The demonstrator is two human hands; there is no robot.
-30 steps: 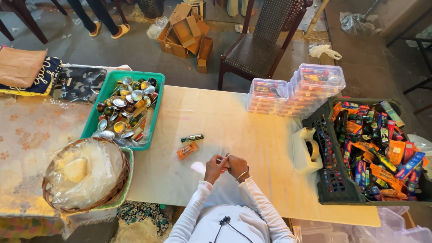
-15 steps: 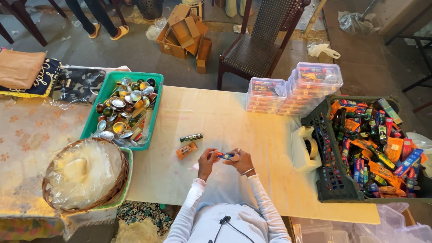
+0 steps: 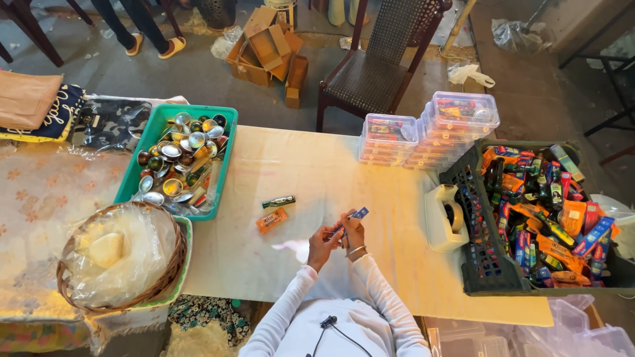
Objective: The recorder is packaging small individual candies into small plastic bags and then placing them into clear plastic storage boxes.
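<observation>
Head view: both hands meet over the cloth-covered desk (image 3: pixel 397 264), close to the body, likely so the small work stays under the eyes. The left hand (image 3: pixel 322 243) and right hand (image 3: pixel 354 231) share one small blue flat packet (image 3: pixel 358 213), each grip pinching it, its tip poking up past the right fingers. Just left of the grips lie two pieces: one orange wrapped bar (image 3: pixel 271 220) and one dark slim tube (image 3: pixel 278 201). Farther left stands one green plastic tray (image 3: pixel 221 168) of metal caps; right, one black crate (image 3: pixel 479 264) within reach.
</observation>
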